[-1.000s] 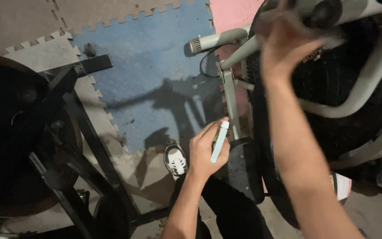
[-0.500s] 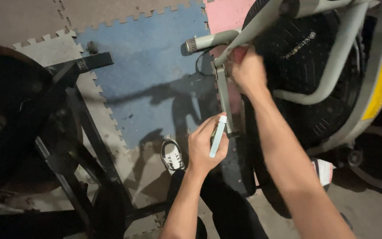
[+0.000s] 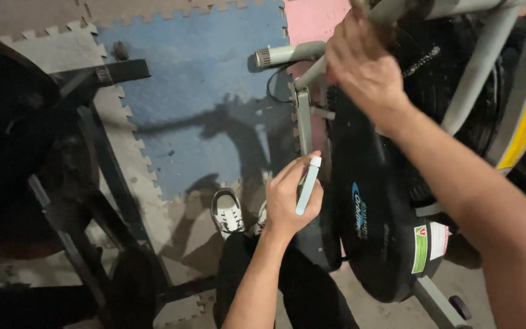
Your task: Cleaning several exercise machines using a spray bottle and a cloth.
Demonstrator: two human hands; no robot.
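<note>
While the left hand (image 3: 290,198) is closed around one slim pale-blue tube with a white cap (image 3: 307,186), held upright just beside the grey frame post (image 3: 303,125) of an exercise bike, the right hand (image 3: 363,67) is clenched on the grey handlebar stem (image 3: 397,9) at the top of the view. Judgement: the work would go best with the right hand bracing the frame firmly while the tube's capped tip is kept steady and close to the post, wrist low, so that nothing smears onto the black drive cover (image 3: 366,207). Count, near to far: one white shoe (image 3: 226,210) plainly seen on the floor, with a second partly hidden behind the left hand; one tube; one black drive cover bearing stickers; one grey handle grip (image 3: 284,55); one blue foam floor mat (image 3: 196,73); one pink mat (image 3: 312,18) beyond.
</note>
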